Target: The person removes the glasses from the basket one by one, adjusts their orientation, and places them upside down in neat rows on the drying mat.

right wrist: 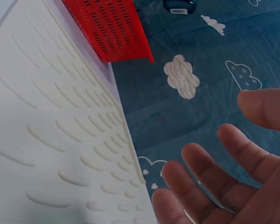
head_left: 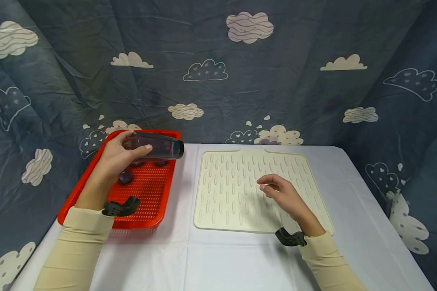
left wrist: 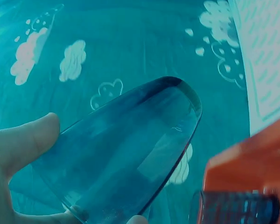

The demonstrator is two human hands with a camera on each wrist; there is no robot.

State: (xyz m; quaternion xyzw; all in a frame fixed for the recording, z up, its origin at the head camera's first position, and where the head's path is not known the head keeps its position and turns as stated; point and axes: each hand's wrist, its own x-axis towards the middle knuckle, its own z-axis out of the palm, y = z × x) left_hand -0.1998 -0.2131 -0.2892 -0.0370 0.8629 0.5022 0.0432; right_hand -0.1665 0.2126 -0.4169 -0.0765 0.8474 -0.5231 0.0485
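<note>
My left hand [head_left: 121,155] grips a dark tinted drinking glass [head_left: 160,146] near its rim end, thumb on the near side. The glass lies sideways above the far part of a red perforated basket [head_left: 156,218], its thick base pointing right. In the left wrist view the see-through glass [left wrist: 126,144] spans the middle, with the thumb along one side. Other dark glasses [head_left: 125,177] lie in the basket under it. My right hand [head_left: 282,192] hovers over a cream drying mat [head_left: 225,218], fingers loosely bent and holding nothing; the right wrist view shows its fingers [right wrist: 200,163] spread.
A white cloth covers the table [head_left: 149,262] under basket and mat. Close behind the table hangs a dark curtain [head_left: 295,97] with cloud prints. The basket stands at the left, and a strip of tablecloth separates it from the mat. Each wrist wears a black camera mount [head_left: 290,237].
</note>
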